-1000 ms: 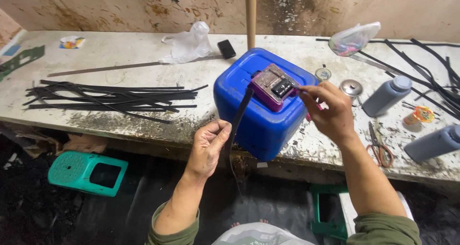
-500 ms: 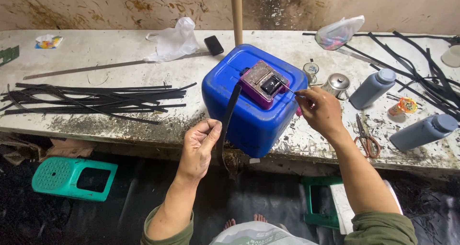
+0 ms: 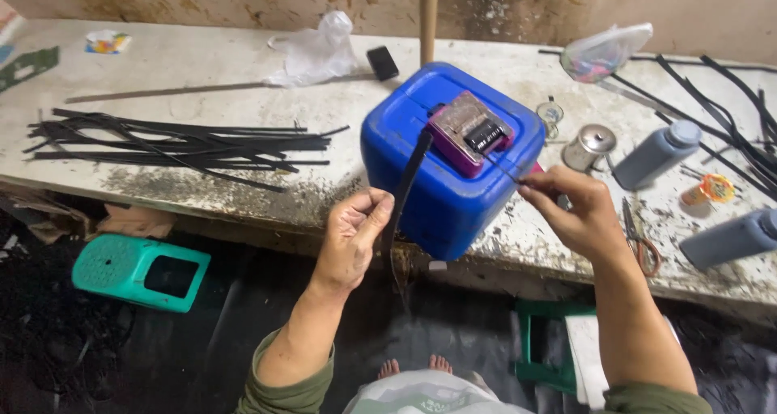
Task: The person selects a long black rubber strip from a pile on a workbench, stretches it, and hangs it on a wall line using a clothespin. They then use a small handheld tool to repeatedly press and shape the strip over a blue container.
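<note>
Nearest, the left hand [image 3: 352, 237] is curled shut around a flat black rubber strip [image 3: 407, 189], which runs up from the fist to the top of a blue plastic jerrycan [image 3: 441, 179] and hangs limp below the hand. The right hand [image 3: 571, 212] pinches a thin black strand [image 3: 502, 169] between thumb and fingertips; the strand leads back to a small purple block-shaped cutter with a worn metal face [image 3: 468, 131], lying tilted on top of the jerrycan. The jerrycan stands at the near edge of a stained, pitted concrete bench [image 3: 202, 195]. On the floor to the left sits a teal plastic stool [image 3: 137, 272]. On the bench, left, lies a loose bundle of thin black strips [image 3: 178, 143]. Right of the jerrycan are a pair of scissors [image 3: 639, 240], two grey plastic bottles [image 3: 655, 155] and a round metal tin [image 3: 589, 145]. Farther back lies a crumpled clear plastic bag [image 3: 316, 50].
</note>
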